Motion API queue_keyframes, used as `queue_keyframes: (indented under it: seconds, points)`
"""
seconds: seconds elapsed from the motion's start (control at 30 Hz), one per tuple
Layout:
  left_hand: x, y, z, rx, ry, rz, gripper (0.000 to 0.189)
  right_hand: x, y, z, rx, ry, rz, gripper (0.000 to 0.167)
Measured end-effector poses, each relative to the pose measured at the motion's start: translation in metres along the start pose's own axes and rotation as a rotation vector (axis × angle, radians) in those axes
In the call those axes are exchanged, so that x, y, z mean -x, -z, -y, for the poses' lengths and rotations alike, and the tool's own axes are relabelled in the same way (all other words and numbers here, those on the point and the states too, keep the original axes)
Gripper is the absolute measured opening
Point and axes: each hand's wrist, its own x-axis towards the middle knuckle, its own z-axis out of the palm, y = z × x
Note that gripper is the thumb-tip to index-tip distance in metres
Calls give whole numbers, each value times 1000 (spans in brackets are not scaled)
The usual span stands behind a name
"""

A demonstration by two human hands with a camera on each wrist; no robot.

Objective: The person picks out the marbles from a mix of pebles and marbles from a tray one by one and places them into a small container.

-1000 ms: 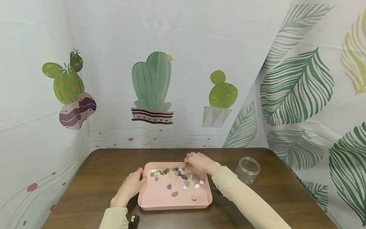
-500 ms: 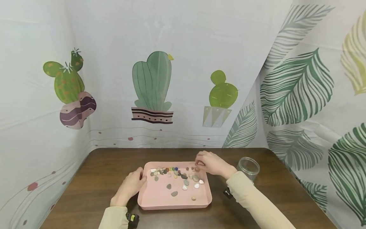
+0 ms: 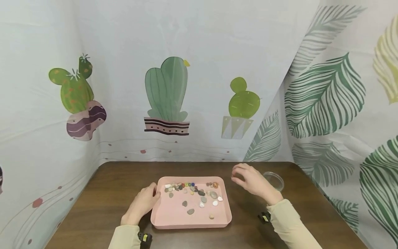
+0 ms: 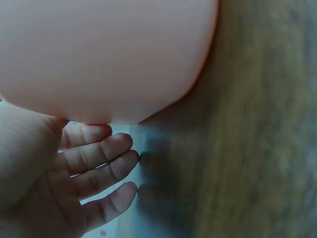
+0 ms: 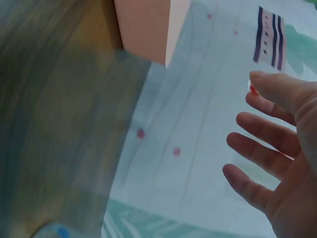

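The pink tray [image 3: 186, 221] lies on the table with pebbles and small glass marbles in it. My left hand [image 3: 143, 202] holds the tray's left side, thumb at the rim; in the left wrist view the thumb is hidden behind the tray wall [image 4: 109, 59] and the other fingers spread loosely below. Right of the tray, my right hand [image 3: 253, 181] is raised over the table. Its thumb and index finger pinch a small red-and-clear marble [image 5: 253, 89], while the other fingers stay loosely extended. Behind this hand stands a clear jar [image 3: 276, 178], mostly hidden.
A row of pebbles and coloured marbles [image 3: 190, 184] runs along the tray's back, with larger grey and white stones [image 3: 213, 195] nearer the middle and right. The brown table [image 3: 124, 176] ends at a printed white curtain [image 3: 205, 145].
From over the tray's back right, my right hand has moved right and out past the tray's edge with the marble. My left hand and the tray have stayed put.
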Motion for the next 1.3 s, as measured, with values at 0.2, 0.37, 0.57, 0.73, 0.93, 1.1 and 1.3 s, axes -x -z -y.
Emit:
queue_keyframes:
  seconds: [0.2, 0.37, 0.57, 0.73, 0.93, 1.1, 1.3]
  points:
    - [-2, -3, -2, 0, -8, -2, 11, 23, 16, -14, 53, -28, -86, 13]
    - [-2, -3, -3, 1, -7, -4, 11, 42, 26, -26, 78, -98, -119, 15]
    - [-2, -2, -1, 6, -3, -5, 10, 59, 34, -40, 65, -241, -156, 13]
    - [-1, 1, -1, 12, 3, 4, 10, 73, 43, -50, 57, -292, -189, 12]
    - [0, 0, -2, 14, 14, 11, 10, 88, 48, -62, 63, -318, -200, 13]
    - [0, 0, -2, 18, 13, 9, 9, 95, 47, -69, 57, -333, -199, 16]
    - [0, 1, -1, 9, 5, 7, 9, 101, 42, -76, 48, -370, -156, 19]
